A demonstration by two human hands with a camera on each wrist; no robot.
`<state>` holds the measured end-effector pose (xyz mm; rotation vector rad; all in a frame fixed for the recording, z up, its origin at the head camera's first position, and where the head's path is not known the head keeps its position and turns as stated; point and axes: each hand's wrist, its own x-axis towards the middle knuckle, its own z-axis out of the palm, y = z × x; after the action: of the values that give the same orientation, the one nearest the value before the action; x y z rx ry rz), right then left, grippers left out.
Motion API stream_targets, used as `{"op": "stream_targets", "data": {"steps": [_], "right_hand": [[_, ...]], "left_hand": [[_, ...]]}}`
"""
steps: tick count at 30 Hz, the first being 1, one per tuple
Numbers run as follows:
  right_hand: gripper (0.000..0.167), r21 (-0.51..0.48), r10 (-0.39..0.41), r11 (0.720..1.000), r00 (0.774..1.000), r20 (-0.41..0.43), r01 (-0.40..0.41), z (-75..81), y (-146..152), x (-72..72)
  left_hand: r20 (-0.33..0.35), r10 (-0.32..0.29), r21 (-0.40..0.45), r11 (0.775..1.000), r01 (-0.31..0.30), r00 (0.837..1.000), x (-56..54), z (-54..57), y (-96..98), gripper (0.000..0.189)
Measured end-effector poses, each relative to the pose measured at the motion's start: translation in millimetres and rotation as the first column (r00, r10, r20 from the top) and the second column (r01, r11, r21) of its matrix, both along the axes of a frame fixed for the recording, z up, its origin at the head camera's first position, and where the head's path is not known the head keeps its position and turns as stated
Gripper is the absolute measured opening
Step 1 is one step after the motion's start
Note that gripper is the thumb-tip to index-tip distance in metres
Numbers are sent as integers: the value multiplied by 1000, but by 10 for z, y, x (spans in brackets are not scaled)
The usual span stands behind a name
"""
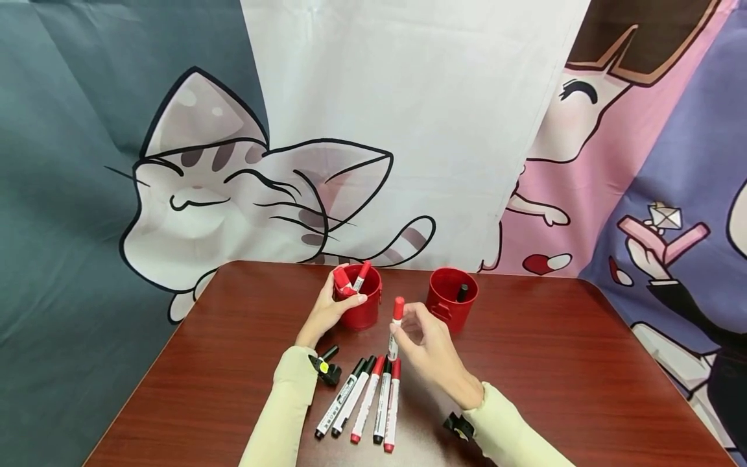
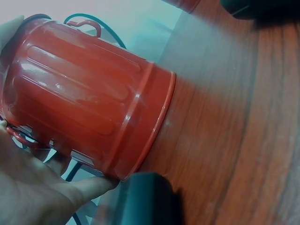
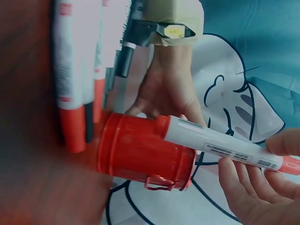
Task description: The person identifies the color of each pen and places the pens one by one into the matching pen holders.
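My left hand (image 1: 324, 312) holds the left small red bucket (image 1: 363, 318) by its side, the thumb at the rim. Inside, a marker with a red cap (image 1: 364, 270) pokes up beside another red end near the fingers. In the left wrist view the fingers lie along the ribbed wall of the bucket (image 2: 89, 89). Between thumb and fingertips my right hand (image 1: 434, 347) pinches a white marker (image 1: 393, 344) with red ends, upright in the head view between the two buckets. The right wrist view shows that marker (image 3: 213, 140) in front of the left bucket (image 3: 140, 154).
A second red bucket (image 1: 448, 311) stands at the back right with a black-ended marker (image 1: 462, 292) in it. Several red- and black-ended white markers (image 1: 364, 402) lie side by side between the forearms. A black marker end (image 1: 330, 353) shows by the left wrist. A printed cloth (image 1: 420, 130) hangs behind the table.
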<state>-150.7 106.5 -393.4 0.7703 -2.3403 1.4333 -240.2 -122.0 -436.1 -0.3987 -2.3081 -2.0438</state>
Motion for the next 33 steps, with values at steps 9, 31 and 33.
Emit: {"op": "stream_targets", "data": {"steps": [9,31,33], "right_hand": [[24,-28,0,1000,996,-84,-2,124,-184,-228],[19,-42,-30,999,987,-159,24,491,-550,-793],[19,-36,-44,999,986,-161,38,486,-579,-836]], "left_hand": [[8,6,-10,1000,-6,1000,7,-37,2,77],[53,-8,9,1000,8,999,11,-2,-11,73],[51,-7,13,1000,6,999,13,-3,-13,74]]}}
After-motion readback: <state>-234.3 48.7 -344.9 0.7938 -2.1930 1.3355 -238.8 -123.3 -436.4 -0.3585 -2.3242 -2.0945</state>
